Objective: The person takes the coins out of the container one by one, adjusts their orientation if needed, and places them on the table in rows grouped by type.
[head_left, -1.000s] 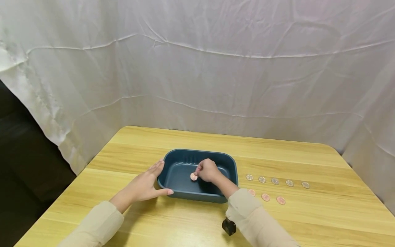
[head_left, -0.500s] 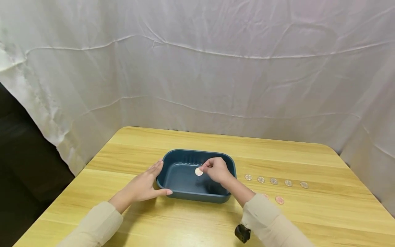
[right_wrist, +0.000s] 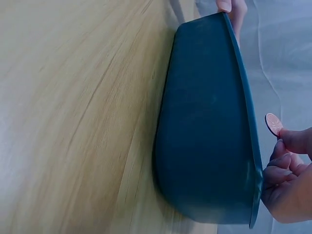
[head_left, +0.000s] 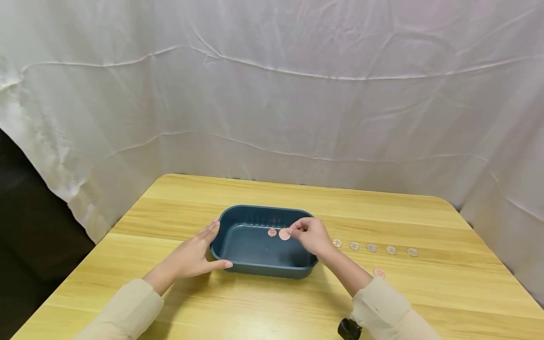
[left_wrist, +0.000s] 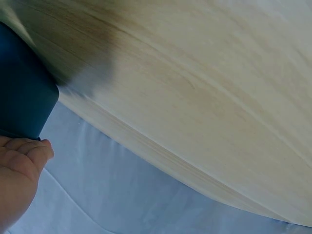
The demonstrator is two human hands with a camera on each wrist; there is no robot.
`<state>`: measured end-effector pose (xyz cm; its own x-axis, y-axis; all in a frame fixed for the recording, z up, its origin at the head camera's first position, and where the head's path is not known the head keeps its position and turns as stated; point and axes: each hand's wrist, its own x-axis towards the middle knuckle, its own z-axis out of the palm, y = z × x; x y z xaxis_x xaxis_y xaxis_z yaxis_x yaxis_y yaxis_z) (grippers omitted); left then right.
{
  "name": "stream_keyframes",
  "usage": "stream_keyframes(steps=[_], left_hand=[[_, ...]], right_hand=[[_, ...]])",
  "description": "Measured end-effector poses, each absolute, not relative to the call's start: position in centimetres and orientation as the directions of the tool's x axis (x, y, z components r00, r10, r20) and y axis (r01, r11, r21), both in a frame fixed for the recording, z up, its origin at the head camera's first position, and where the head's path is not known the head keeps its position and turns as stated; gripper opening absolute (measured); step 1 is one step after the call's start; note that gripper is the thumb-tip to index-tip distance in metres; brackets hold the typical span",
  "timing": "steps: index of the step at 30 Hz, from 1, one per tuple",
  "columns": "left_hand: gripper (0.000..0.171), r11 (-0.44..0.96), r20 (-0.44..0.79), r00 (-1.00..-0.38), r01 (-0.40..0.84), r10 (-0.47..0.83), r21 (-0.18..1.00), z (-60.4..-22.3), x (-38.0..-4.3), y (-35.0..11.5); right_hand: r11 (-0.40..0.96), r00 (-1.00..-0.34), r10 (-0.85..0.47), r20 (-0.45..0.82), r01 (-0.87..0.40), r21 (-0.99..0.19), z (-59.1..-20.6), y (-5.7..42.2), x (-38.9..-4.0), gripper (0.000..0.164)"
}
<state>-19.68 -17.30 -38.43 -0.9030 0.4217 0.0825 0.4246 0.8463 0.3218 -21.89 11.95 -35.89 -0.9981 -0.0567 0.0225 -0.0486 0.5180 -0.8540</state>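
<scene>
A dark blue rectangular bin [head_left: 255, 269] stands on the table. My left hand [head_left: 189, 257] rests against its left end, fingers spread and nearly straight along the side, thumb on the front rim. My right hand [head_left: 313, 235] pinches a copper-coloured coin [head_left: 284, 234] between thumb and fingertips above the bin's right half; in the right wrist view this coin [right_wrist: 274, 124] is above rim level. Just left of it in the head view, another copper coin [head_left: 272, 232] appears inside the bin. The left wrist view catches the bin's corner [left_wrist: 24, 92] with my left fingertips against it.
Several silver-coloured coins [head_left: 371, 248] lie in a row on the wooden table [head_left: 255, 307] right of the bin. Nearer, a copper coin [head_left: 379, 273] lies beside my right forearm, which partly hides another. A pale curtain [head_left: 272, 118] hangs behind the table.
My right hand has moved right and slightly back, still pinching its coin. A second copper coin now shows inside the bin. My left hand keeps its place on the bin.
</scene>
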Motion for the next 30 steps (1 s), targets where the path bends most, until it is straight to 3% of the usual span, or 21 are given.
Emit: stream_keyframes(steps=[15, 30], left_hand=[[0.106, 0.85, 0.111, -0.903, 0.429, 0.416, 0.306, -38.5, -19.6, -17.5], [0.106, 0.848, 0.114, -0.899, 0.437, 0.423, 0.301, -38.7, -19.6, -17.3]], right_hand=[[0.429, -0.995, 0.025, -0.092, 0.094, -0.898, -35.4, 15.2, -21.2, 0.012], [0.41, -0.988, 0.029, -0.15, 0.149, -0.9, -35.4, 20.9, -19.5, 0.017]])
